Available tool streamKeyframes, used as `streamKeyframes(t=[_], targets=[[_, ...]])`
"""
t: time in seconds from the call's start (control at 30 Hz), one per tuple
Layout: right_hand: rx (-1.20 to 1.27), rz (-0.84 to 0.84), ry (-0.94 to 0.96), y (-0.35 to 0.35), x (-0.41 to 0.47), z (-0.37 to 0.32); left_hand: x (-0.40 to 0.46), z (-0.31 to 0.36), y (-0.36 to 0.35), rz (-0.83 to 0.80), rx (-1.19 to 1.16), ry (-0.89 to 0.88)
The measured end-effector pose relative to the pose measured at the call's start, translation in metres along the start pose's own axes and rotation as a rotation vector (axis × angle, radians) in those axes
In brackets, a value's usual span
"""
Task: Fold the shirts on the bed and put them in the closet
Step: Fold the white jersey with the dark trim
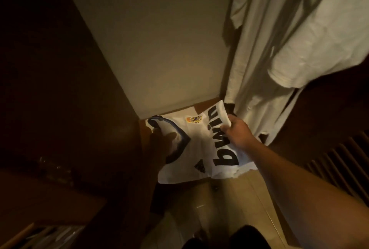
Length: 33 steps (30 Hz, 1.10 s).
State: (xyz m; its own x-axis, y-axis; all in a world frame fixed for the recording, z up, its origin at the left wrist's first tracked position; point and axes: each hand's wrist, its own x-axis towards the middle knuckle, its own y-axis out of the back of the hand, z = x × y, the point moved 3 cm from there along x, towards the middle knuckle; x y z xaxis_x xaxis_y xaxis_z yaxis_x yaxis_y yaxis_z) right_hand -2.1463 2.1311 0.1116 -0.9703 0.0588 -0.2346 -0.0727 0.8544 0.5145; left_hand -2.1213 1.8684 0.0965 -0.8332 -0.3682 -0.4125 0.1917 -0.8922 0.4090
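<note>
Far left was dark: a brown closet side panel (65,89) ran up the frame, and a dim shelf edge (50,198) sat low in the corner, contents too dark to read. Left hand (161,139) sat in shadow at the collar end of the folded shirt (197,145), thumb lying over the blue neckline (179,131) and fingers apparently under the fabric, so it was holding that end; exact curl hard to tell in the dark. The shirt was white with a small crest (195,119) and big black lettering (221,141), folded flat, held just above or on the wooden closet floor (201,107) at the foot of the pale back wall (159,39); contact with the floor unclear. Right hand (237,133) gripped the shirt's right edge, fingers curled round the cloth beside the lettering, bare forearm running down to the lower right. Further right, pale hanging clothes (279,39) dropped close behind that hand. Slatted panel (339,165) at far right.
</note>
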Motion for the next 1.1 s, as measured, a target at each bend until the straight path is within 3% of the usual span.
streamKeyframes(t=[0.27,0.67,0.83,0.93,1.1], targets=[[0.007,-0.103,0.124,-0.070,0.118,0.059,0.101,-0.056,-0.041,0.127,-0.148,0.029],[0.168,-0.123,0.195,-0.213,0.250,0.211,0.280,-0.220,-0.112,0.241,-0.362,-0.032],[0.228,-0.079,0.239,-0.245,0.298,0.238,0.322,-0.230,-0.121,0.274,-0.426,-0.115],[0.221,-0.003,0.290,-0.250,0.329,0.232,0.354,-0.223,-0.115,0.290,-0.459,-0.147],[0.225,-0.016,0.282,-0.259,0.375,0.209,0.392,-0.198,-0.098,0.329,-0.440,-0.186]])
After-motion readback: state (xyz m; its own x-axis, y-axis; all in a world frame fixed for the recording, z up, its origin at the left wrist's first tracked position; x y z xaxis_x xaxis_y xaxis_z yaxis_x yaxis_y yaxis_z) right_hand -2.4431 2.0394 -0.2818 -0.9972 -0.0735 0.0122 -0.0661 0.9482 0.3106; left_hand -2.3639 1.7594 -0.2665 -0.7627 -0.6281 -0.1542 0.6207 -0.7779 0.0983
